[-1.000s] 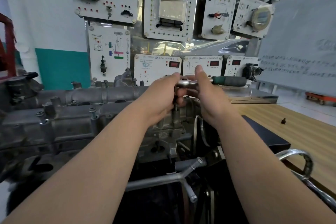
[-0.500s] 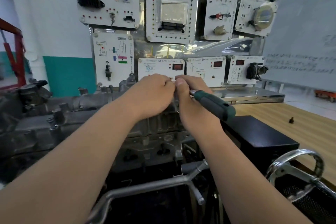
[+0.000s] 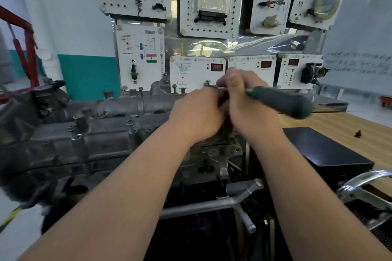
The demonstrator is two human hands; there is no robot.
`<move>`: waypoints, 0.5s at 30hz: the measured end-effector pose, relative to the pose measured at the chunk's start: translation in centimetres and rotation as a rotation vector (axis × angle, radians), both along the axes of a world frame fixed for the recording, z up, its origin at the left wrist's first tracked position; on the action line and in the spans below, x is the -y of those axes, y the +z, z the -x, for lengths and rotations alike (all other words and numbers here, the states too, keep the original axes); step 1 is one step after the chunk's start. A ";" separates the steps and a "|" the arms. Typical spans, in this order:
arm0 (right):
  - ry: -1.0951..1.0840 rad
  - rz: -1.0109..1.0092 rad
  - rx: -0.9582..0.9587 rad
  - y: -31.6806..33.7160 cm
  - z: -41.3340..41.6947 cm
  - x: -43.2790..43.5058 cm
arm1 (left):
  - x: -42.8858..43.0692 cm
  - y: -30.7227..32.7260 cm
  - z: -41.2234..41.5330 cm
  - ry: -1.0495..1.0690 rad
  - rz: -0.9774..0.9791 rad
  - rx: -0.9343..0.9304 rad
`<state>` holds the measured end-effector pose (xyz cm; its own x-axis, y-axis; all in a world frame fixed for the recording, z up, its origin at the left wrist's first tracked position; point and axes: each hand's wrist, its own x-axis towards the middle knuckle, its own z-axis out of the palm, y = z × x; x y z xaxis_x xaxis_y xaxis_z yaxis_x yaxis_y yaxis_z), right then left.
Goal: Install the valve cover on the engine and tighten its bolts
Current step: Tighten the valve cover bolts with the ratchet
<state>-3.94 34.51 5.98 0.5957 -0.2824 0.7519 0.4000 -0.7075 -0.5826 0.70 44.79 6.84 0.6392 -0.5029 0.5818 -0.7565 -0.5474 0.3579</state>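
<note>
Head: ratchet (image 3: 277,101) rightward from right hand (image 3: 250,110).

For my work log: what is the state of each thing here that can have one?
Ratchet, held at its head by both hands, green handle free.
Left hand, fingers curled at the ratchet head.
Right hand, gripping the ratchet head.
Valve cover, lying on the engine.
Cover bolts, several standing proud.
Loose bolt, lying on the wooden table.

You see the grey cast valve cover (image 3: 127,106) lying lengthwise atop the grimy engine (image 3: 63,150), bolts (image 3: 131,125) upright along its near edge, and the green-handled ratchet (image 3: 280,101) angled right.
</note>
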 end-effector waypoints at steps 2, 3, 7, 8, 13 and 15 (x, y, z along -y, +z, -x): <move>0.166 -0.214 0.019 0.2 -0.6 1.2 | 0.0 0.0 -0.4 -0.038 -0.050 -0.004; 0.294 -0.356 -0.018 0.2 -0.9 1.6 | -0.1 0.1 -0.3 -0.046 -0.069 0.002; 0.709 -0.709 -0.126 0.7 -1.7 3.3 | 0.0 -0.1 -0.4 -0.027 -0.116 -0.010; 0.725 -0.690 -0.122 0.7 -1.8 3.3 | 0.1 -0.1 -0.4 -0.019 -0.124 0.007; 0.335 -0.393 0.004 -0.1 -1.2 1.9 | 0.4 -0.4 0.0 0.045 -0.132 0.110; 0.044 -0.138 0.020 -0.2 -1.1 0.8 | 0.5 -0.6 0.4 0.086 -0.159 0.132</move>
<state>-2.84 33.73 5.83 0.5955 -0.3580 0.7192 0.4413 -0.6023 -0.6652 0.32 44.25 6.26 0.6072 -0.5420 0.5810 -0.7392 -0.6534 0.1630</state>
